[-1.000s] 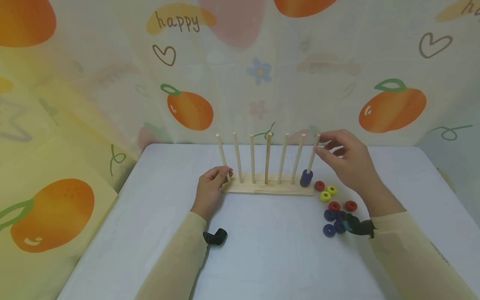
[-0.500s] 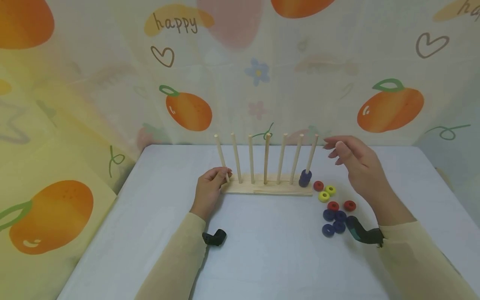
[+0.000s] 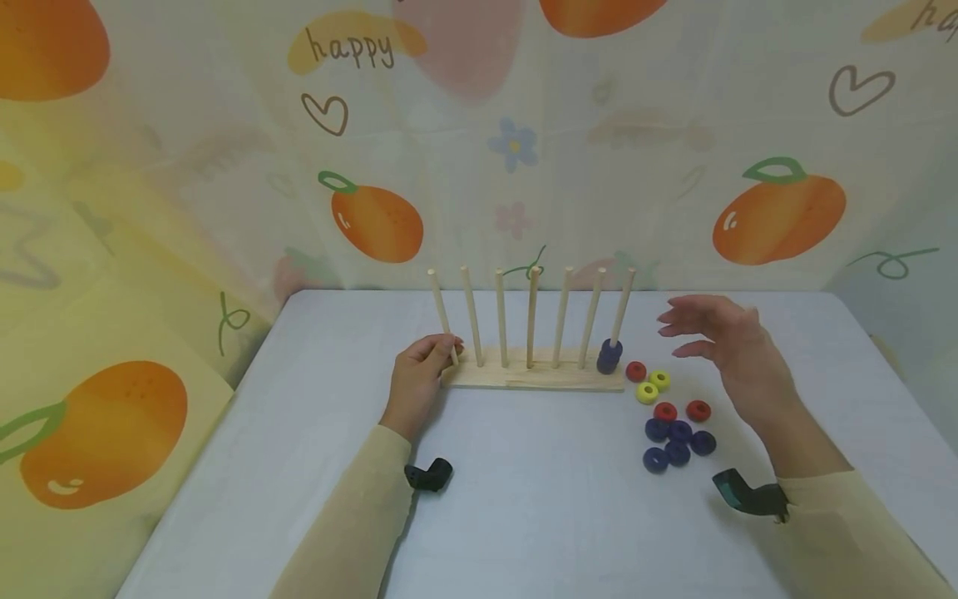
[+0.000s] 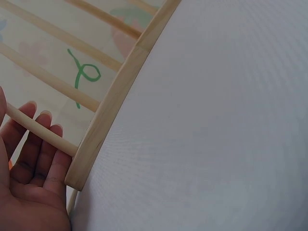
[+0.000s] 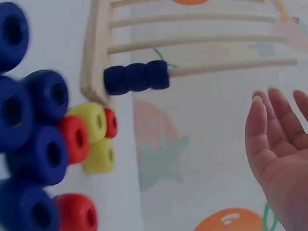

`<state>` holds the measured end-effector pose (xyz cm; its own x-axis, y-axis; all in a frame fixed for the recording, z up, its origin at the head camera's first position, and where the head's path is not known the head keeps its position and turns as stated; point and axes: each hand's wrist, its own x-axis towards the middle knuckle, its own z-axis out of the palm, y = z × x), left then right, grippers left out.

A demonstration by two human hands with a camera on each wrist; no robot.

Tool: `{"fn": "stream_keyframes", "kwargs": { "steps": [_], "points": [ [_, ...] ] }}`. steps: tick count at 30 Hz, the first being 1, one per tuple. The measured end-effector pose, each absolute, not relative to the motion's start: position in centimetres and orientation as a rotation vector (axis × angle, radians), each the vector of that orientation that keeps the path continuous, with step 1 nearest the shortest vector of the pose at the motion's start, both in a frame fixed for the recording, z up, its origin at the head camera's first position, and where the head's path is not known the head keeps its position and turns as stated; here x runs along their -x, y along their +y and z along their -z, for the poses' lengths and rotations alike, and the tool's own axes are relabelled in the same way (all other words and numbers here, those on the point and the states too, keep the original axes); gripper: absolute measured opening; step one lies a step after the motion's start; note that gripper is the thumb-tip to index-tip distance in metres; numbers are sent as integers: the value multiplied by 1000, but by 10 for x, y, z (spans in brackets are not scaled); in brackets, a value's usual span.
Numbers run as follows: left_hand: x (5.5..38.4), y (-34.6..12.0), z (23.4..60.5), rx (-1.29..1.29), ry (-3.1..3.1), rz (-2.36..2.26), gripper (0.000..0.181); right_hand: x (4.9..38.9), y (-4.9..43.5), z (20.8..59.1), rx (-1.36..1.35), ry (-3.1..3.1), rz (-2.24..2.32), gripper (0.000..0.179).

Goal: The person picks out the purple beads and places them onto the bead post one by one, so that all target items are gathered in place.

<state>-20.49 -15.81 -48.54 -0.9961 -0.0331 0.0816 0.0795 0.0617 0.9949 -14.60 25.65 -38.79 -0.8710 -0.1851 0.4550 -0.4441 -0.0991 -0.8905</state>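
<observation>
A wooden rack stands on the table, its flat base carrying a row of several upright pegs. My left hand holds the leftmost peg low down near the base. In the left wrist view the fingers lie behind that peg, with the thumb at the frame's left edge. Three blue beads are stacked at the foot of the rightmost peg. To the right of the rack my right hand is raised in the air, fingers loosely bent and holding nothing.
Right of the base lie loose ring beads: yellow beads, red beads and several blue beads. A white cloth covers the table. Behind it hangs a fruit-printed curtain.
My right hand has left the top of the rightmost peg and moved right and down, its fingers opening. One more loose blue bead now shows. The left hand stays on its peg.
</observation>
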Motion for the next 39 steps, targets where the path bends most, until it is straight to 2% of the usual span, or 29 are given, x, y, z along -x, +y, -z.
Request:
{"fn": "stream_keyframes", "kwargs": {
  "steps": [5, 16, 23, 33, 39],
  "points": [
    [204, -158, 484, 54, -2222, 2089, 34, 140, 274, 400, -823, -1952, -2167, 64],
    [204, -157, 484, 34, -2249, 2068, 35, 109, 291, 422, -378, -2169, -1988, 58],
    [204, -158, 485, 53, -2249, 2060, 37, 97, 303, 433, -327, -2398, -1711, 54],
    [204, -158, 486, 55, -2225, 2083, 36, 84, 317, 457, -285, -2409, -1800, 52],
    [203, -157, 483, 52, -2235, 2068, 35, 78, 314, 466, -235, -2474, -1698, 54]
  ]
}}
